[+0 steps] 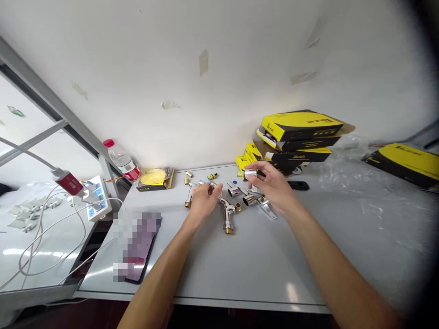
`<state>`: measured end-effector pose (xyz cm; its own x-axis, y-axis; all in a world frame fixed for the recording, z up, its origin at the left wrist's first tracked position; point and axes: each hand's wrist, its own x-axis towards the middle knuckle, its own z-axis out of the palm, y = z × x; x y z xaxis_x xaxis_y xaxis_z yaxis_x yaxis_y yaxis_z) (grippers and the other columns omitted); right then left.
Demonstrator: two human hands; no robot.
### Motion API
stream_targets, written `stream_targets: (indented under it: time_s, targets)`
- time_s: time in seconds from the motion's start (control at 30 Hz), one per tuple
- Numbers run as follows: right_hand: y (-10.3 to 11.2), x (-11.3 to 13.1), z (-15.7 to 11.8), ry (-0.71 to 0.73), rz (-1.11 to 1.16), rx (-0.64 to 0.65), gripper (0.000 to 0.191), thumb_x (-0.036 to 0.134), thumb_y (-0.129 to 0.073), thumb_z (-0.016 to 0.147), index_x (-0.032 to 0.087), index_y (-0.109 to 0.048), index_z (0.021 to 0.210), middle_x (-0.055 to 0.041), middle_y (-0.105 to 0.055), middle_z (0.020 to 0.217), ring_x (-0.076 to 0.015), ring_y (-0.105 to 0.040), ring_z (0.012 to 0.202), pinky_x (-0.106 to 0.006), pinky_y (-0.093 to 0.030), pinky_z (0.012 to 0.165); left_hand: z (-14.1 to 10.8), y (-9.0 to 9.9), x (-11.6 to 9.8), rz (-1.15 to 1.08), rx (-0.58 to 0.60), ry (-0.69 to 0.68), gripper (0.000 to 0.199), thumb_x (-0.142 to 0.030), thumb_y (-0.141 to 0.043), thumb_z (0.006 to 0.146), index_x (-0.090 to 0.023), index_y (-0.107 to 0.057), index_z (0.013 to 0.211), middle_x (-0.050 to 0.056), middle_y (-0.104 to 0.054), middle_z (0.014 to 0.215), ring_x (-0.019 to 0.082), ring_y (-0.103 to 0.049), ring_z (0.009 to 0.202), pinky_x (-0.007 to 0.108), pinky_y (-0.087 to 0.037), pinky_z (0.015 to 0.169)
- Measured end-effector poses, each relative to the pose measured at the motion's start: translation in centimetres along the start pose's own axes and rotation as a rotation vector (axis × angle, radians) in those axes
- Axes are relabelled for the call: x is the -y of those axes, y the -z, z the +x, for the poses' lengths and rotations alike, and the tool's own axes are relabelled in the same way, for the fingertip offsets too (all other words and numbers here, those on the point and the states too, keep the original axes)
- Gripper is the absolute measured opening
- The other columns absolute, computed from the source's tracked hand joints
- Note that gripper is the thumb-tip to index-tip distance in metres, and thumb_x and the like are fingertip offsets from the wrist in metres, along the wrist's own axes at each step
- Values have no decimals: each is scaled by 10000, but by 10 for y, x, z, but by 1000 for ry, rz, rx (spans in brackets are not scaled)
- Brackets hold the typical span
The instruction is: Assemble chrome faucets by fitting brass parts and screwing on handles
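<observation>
My left hand (205, 201) is closed over the top of a chrome faucet body (227, 214) lying on the table; its palm hides part of the metal. Pinched between the thumb and fingers of my right hand (270, 185) is a small chrome cylinder (251, 173) with a yellow-green end, held just above the table. Below that hand lie chrome faucet handles (249, 200), one with a flat lever (268, 208). A brass ring (238, 207) sits beside the faucet body. Behind my left hand are a yellow-green cartridge (212, 176) and small brass fittings (188, 178).
Yellow-and-black boxes (302, 125) are stacked at the back right, with clear plastic wrap (380, 196) beside them. A black object (298, 185) lies near the stack. At left are a phone (146, 246), a bottle (121, 160), an opened box (154, 178) and a power strip (98, 198) with cables.
</observation>
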<state>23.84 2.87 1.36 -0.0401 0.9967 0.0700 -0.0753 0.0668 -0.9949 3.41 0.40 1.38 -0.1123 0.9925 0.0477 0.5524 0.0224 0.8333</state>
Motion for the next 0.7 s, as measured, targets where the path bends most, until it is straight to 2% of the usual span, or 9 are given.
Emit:
stream_targets:
  time_s: [0.13,0.2,0.27,0.3,0.37,0.43,0.5,0.6,0.7]
  targets:
    - [2,8,-4,-113,36,140,444,498,-723,772,205,-615,1087,14,-609,693,-111,-573,641,-219,-434,558,-2,-4,6,146,-18,-61,443,-459,-689,805,-199,-480,514,41,-453,604,250,-486,828,399,-326,919]
    - [0,11,-7,-189,92,233,467,495,-705,790,211,-592,1143,-9,-646,733,-147,-629,711,-223,-442,549,-2,-4,5,137,-64,-75,317,-452,-690,809,-195,-592,653,56,-516,676,273,-497,909,418,-308,970]
    - [-2,13,-10,-227,156,304,463,459,-690,806,209,-580,1179,-53,-696,870,-187,-681,832,-266,-510,638,-3,-2,0,75,-118,-119,254,-439,-662,838,-201,-664,926,72,-590,813,273,-499,982,407,-313,991]
    - [-4,13,-11,-229,186,330,451,435,-684,810,205,-583,1184,-70,-706,940,-204,-693,894,-298,-538,718,-4,-1,-4,22,-117,-148,299,-441,-630,863,-211,-654,1053,77,-612,878,262,-505,994,392,-329,984]
    - [-9,13,-13,-217,217,389,442,400,-684,813,205,-590,1199,-84,-706,1045,-218,-695,982,-354,-542,881,-6,2,-10,-117,-22,-192,362,-458,-556,910,-224,-617,1180,78,-638,960,230,-532,958,350,-379,925]
    - [-14,12,-15,-186,197,454,481,401,-697,810,224,-578,1241,-80,-693,1122,-212,-690,1017,-377,-527,957,-6,3,-14,-279,120,-196,379,-485,-524,923,-218,-616,1175,75,-654,972,198,-560,880,310,-414,834]
    - [-18,11,-15,-114,121,489,509,427,-696,817,247,-568,1276,-77,-666,1187,-200,-684,1016,-381,-535,956,-5,2,-14,-446,203,-143,392,-519,-545,905,-206,-614,1129,60,-656,902,168,-564,783,279,-419,738]
    - [-23,8,-15,93,-77,408,396,448,-674,834,261,-644,1182,-68,-616,1233,-185,-660,1000,-369,-549,928,-2,-1,-10,-622,203,1,429,-577,-603,851,-206,-590,1065,5,-602,729,125,-499,628,247,-383,625]
    - [-27,7,-16,247,-263,284,300,450,-688,825,260,-695,1058,-51,-626,1143,-154,-635,861,-339,-555,851,-1,-1,-9,-684,206,90,434,-601,-614,834,-198,-602,994,-11,-551,681,105,-450,587,237,-361,596]
